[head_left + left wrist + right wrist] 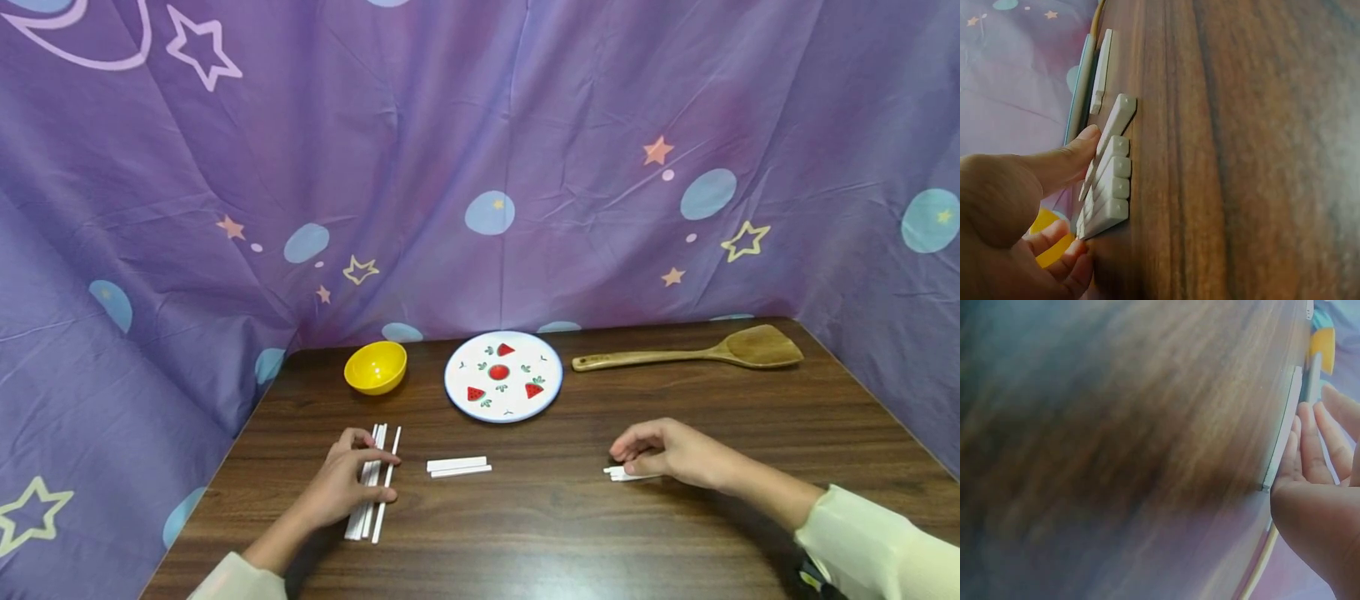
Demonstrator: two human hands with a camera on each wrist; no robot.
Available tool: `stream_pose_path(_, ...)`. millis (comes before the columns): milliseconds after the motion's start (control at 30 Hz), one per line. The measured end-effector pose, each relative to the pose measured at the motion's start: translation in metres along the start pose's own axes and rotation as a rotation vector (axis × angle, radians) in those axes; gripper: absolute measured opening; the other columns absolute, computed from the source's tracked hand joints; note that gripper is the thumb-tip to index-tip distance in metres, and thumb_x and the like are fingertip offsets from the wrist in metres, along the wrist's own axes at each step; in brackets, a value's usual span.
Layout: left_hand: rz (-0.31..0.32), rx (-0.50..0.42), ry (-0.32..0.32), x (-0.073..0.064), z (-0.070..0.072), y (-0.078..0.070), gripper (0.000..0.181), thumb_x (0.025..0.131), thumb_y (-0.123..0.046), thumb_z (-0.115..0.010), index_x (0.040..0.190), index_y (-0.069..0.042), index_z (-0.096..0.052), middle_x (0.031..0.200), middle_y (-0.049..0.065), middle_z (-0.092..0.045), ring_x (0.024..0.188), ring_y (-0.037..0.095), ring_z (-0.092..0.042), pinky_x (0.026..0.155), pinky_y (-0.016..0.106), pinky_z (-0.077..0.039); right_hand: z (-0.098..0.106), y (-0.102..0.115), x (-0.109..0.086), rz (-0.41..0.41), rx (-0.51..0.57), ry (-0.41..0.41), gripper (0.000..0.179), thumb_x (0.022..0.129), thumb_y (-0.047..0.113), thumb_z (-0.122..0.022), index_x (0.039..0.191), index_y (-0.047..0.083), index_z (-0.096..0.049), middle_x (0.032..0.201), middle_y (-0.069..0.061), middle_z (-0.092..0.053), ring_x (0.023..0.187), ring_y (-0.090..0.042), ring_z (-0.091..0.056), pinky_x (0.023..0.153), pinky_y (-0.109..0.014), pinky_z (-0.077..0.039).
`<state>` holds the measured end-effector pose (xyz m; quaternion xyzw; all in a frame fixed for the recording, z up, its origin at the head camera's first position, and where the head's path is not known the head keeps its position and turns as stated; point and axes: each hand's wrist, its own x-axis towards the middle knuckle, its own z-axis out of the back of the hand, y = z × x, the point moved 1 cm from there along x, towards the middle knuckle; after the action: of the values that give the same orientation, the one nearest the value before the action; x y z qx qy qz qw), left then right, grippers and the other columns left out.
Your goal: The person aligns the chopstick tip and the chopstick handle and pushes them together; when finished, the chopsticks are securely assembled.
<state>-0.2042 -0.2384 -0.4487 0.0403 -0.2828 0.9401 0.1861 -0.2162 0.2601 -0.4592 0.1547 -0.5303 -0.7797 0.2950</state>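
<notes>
My left hand reaches over a row of long white sticks at the table's left. One stick lies slightly apart on the right of that row, with the thumb at its side. In the left wrist view the thumb meets this stick, and other fingers are beyond the row's far end. At the right, my right hand hovers low over a few short white sticks, its palm covering part of them. Its fingers are loosely bent alongside a white stick in the right wrist view.
Two shorter white sticks lie between the hands. Behind them are a yellow bowl, a white plate with fruit pictures and a wooden spatula. A purple curtain hangs along the wooden table's back edge.
</notes>
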Motion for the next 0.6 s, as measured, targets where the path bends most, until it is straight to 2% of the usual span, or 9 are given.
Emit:
stream_pose_path(200, -0.063, -0.030, 0.010, -0.0008, 0.0017, 0.0043, 0.038, 0.070, -0.021, -0.095, 0.104, -0.012, -0.081, 0.115, 0.010, -0.052, 0.109, 0.024, -0.051, 0.092, 0.034, -0.046, 0.0015, -0.0013, -0.0010, -0.008, -0.001, 0.003, 0.029, 0.089, 0.002, -0.075, 0.114, -0.012, -0.067, 0.107, -0.026, -0.071, 0.094, -0.007, -0.067, 0.081, -0.023, -0.057)
stream_pose_path(367, -0.090, -0.035, 0.024, -0.0013, 0.0040, 0.0072, 0.037, 0.072, -0.018, -0.094, 0.105, -0.008, -0.080, 0.114, 0.010, -0.053, 0.102, 0.022, -0.052, 0.083, 0.030, -0.047, 0.0009, -0.0005, -0.0014, 0.004, -0.012, 0.008, 0.029, 0.090, 0.003, -0.075, 0.114, -0.010, -0.068, 0.107, -0.023, -0.072, 0.094, -0.008, -0.067, 0.080, -0.023, -0.056)
stream_pose_path(600, -0.034, -0.081, 0.052, -0.0014, 0.0050, 0.0099, 0.037, 0.073, -0.016, -0.092, 0.107, -0.005, -0.080, 0.113, 0.009, -0.051, 0.091, 0.017, -0.053, 0.075, 0.023, -0.047, 0.0005, 0.0018, -0.0027, -0.036, -0.075, 0.002, 0.027, 0.087, 0.008, -0.079, 0.112, -0.001, -0.073, 0.101, -0.012, -0.073, 0.090, -0.009, -0.065, 0.075, -0.023, -0.055)
